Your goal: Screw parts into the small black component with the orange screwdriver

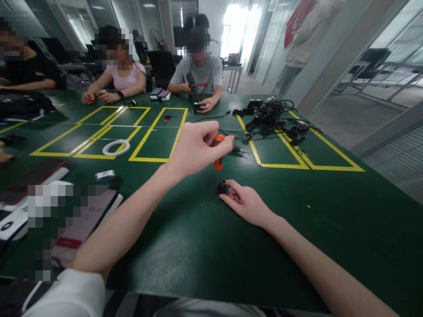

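My left hand (198,147) is closed around the orange and black handle of a screwdriver (218,164), held upright. The thin shaft runs down to a small black part (220,189) on the green table, its tip meeting the part or just behind it; I cannot tell which. With thumb and fingers, my right hand (244,203) pinches that black part from the right and keeps it against the table top. A few tiny light specks lie on the table just left of the part.
A heap of black cables (271,115) lies at the back right. A white ring (116,148) rests among yellow tape outlines. Phones (84,220) lie at the left. Across the green table (185,246), a co-worker holds a power drill (192,82); other people sit further left.
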{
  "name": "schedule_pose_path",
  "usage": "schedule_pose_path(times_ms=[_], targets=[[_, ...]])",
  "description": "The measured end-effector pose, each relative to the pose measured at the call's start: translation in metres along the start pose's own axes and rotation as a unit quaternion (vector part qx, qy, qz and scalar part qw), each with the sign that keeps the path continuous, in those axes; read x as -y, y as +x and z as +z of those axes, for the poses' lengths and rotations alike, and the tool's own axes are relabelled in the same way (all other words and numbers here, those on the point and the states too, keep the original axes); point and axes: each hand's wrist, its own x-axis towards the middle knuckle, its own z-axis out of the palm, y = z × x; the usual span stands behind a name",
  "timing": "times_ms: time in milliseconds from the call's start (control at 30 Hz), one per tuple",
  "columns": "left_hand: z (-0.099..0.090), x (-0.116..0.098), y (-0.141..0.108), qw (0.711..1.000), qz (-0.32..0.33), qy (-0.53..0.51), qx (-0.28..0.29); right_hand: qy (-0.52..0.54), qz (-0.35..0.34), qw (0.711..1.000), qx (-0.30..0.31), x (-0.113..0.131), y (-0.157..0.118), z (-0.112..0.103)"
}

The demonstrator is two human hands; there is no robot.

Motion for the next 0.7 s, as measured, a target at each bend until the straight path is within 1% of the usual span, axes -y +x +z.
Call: schedule_pose_path(times_ms=[100,233,333,400,467,567,700], targets=[[0.000,0.000,-0.001,1.000,0.014,0.003,0.008,-0.002,-0.001,1.000,-0.001,0.000,0.000,0.000],[-0.002,0.001,0.001,0.995,0.032,0.058,0.072,0.002,0.000,1.000,0.002,0.001,0.000,-0.001],[-0.005,0.000,0.002,0.987,0.043,0.120,0.100,0.004,0.000,1.000,0.002,0.001,0.000,-0.001],[-0.007,-0.002,0.002,0.981,0.051,0.142,0.120,0.002,0.003,1.000,0.001,0.001,0.000,-0.001],[-0.008,-0.003,0.002,0.978,0.061,0.140,0.145,0.001,0.007,1.000,0.001,0.001,0.000,-0.001],[-0.010,-0.002,0.001,0.975,0.084,0.107,0.175,0.000,0.004,1.000,0.000,0.000,0.000,0.000],[-0.012,0.000,0.001,0.973,0.120,0.061,0.186,0.000,0.009,1.000,-0.002,0.000,-0.001,0.000]])
